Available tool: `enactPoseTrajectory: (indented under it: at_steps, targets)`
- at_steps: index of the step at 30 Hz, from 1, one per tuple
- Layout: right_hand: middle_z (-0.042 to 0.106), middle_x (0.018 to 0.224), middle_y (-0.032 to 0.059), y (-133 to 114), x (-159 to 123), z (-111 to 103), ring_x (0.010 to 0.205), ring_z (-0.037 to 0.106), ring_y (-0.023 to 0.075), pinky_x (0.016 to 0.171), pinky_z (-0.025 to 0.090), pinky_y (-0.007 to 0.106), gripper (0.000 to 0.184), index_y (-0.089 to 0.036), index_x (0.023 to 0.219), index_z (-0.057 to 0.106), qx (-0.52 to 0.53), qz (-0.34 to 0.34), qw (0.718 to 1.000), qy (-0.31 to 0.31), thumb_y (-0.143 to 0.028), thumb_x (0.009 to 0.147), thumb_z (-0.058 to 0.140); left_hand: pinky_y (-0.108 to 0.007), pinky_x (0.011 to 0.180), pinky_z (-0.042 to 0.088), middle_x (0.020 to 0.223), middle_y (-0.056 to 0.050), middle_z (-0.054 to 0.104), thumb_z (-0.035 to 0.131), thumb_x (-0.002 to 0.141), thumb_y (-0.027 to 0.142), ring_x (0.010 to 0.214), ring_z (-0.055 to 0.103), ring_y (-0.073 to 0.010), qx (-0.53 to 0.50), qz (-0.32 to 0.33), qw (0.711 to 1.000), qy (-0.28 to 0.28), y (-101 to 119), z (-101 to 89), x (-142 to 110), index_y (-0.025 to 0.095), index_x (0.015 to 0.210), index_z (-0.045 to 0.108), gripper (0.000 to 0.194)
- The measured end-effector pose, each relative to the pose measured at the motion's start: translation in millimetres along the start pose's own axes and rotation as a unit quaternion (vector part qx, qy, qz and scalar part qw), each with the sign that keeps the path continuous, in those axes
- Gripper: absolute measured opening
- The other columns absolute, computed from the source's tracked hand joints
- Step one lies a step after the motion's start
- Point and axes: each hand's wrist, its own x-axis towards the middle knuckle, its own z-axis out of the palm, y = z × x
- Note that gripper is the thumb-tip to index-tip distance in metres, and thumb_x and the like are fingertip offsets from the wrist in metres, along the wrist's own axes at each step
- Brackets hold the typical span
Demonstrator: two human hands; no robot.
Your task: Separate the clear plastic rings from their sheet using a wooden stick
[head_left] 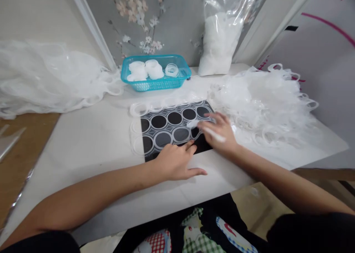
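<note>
A clear plastic sheet of joined rings (pixel 166 125) lies over a black mat (pixel 203 144) on the white table (pixel 91 142). My left hand (pixel 174 162) lies flat on the sheet's near edge, fingers stretched out, and holds nothing. My right hand (pixel 219 132) rests on the sheet's right end. Its fingers are curled round a thin white strip, which may be a tool or a piece of plastic. Its fingertips are blurred.
A teal basket (pixel 181 79) at the back holds stacked white rings (pixel 154 68). A bag of white pieces (pixel 219 42) leans on the wall. A heap of ring waste (pixel 266 105) lies to the right. Crumpled clear plastic (pixel 44 79) lies to the left.
</note>
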Motion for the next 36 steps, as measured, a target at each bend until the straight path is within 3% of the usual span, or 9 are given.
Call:
enactPoseTrajectory:
  at_steps: [3,6,9,15,17,21,27,31,36]
  targets:
    - [0.072,0.096,0.0083,35.9,33.1,-6.6,0.098,0.062,0.0275,0.091,0.044,0.047,0.024,-0.019,0.086,0.066,0.004,0.176,0.981,0.077,-0.022,0.092,0.043,-0.040,0.069,0.052,0.146,-0.014,0.043,0.033,0.083,0.080,0.097,0.067,-0.0311,0.000,0.007,1.000,0.003,-1.5,0.0,-0.8,0.015,0.134,0.050,0.084]
    - [0.070,0.100,0.0113,52.4,54.7,-14.4,0.100,0.061,0.0298,0.091,0.044,0.049,0.023,-0.019,0.086,0.066,0.008,0.251,0.958,0.140,-0.028,0.093,0.045,-0.036,0.068,0.051,0.146,-0.012,0.043,0.031,0.085,0.078,0.097,0.067,-0.0293,-0.002,0.024,1.000,0.001,-4.0,-2.8,-3.1,0.017,0.132,0.052,0.080]
    - [0.071,0.100,0.0096,34.8,55.8,-14.7,0.097,0.063,0.0264,0.090,0.048,0.044,0.024,-0.020,0.084,0.066,0.087,0.223,0.962,0.127,-0.029,0.093,0.046,-0.034,0.062,0.051,0.146,-0.012,0.043,0.031,0.091,0.071,0.090,0.069,-0.0260,0.028,0.049,0.998,0.000,-6.0,-7.8,-11.2,0.019,0.133,0.051,0.070]
    - [0.074,0.093,0.0010,-37.1,21.6,10.3,0.111,0.062,0.0241,0.100,0.049,0.041,0.016,-0.026,0.084,0.068,0.303,0.091,0.946,-0.063,-0.029,0.091,0.053,-0.031,0.053,0.049,0.138,-0.018,0.051,0.033,0.097,0.058,0.075,0.070,-0.0235,0.126,0.018,0.992,0.026,-12.1,-7.3,-40.7,0.014,0.126,0.056,0.058]
    - [0.074,0.098,0.0008,-49.1,11.1,16.7,0.116,0.060,0.0265,0.104,0.047,0.046,0.013,-0.026,0.087,0.069,0.336,0.092,0.932,-0.103,-0.030,0.089,0.057,-0.030,0.054,0.049,0.135,-0.019,0.054,0.032,0.096,0.059,0.074,0.070,-0.0225,0.125,0.007,0.991,0.036,-14.3,-1.4,-48.3,0.014,0.127,0.056,0.059]
    - [0.074,0.103,0.0026,-52.7,2.0,19.3,0.121,0.057,0.0300,0.105,0.045,0.053,0.015,-0.025,0.089,0.071,0.368,0.126,0.915,-0.106,-0.034,0.088,0.058,-0.030,0.051,0.048,0.137,-0.022,0.051,0.026,0.097,0.059,0.067,0.069,-0.0207,0.138,0.005,0.990,0.038,-16.6,10.0,-55.2,0.014,0.132,0.051,0.063]
    - [0.074,0.101,0.0018,-50.6,3.8,16.7,0.121,0.057,0.0297,0.107,0.043,0.052,0.016,-0.026,0.087,0.071,0.368,0.121,0.916,-0.105,-0.033,0.089,0.057,-0.030,0.049,0.047,0.138,-0.022,0.049,0.020,0.098,0.060,0.066,0.069,-0.0211,0.140,0.006,0.989,0.055,-18.5,13.4,-53.3,0.013,0.136,0.048,0.066]
    - [0.074,0.102,0.0043,-52.6,0.7,17.1,0.123,0.056,0.0301,0.105,0.043,0.055,0.015,-0.026,0.090,0.071,0.330,0.086,0.936,-0.091,-0.030,0.090,0.056,-0.030,0.053,0.048,0.140,-0.021,0.048,0.020,0.097,0.062,0.071,0.070,-0.0211,0.114,-0.001,0.993,0.045,-19.7,12.7,-50.9,0.015,0.135,0.049,0.067]
    - [0.071,0.112,0.0008,-61.3,-6.7,13.6,0.133,0.043,0.0297,0.115,0.018,0.060,0.016,-0.029,0.092,0.068,0.169,-0.010,0.980,-0.100,-0.021,0.089,0.055,-0.032,0.060,0.051,0.143,-0.018,0.045,0.031,0.091,0.070,0.087,0.069,-0.0249,0.041,-0.013,0.998,0.038,-19.8,11.3,-49.2,0.015,0.140,0.044,0.075]
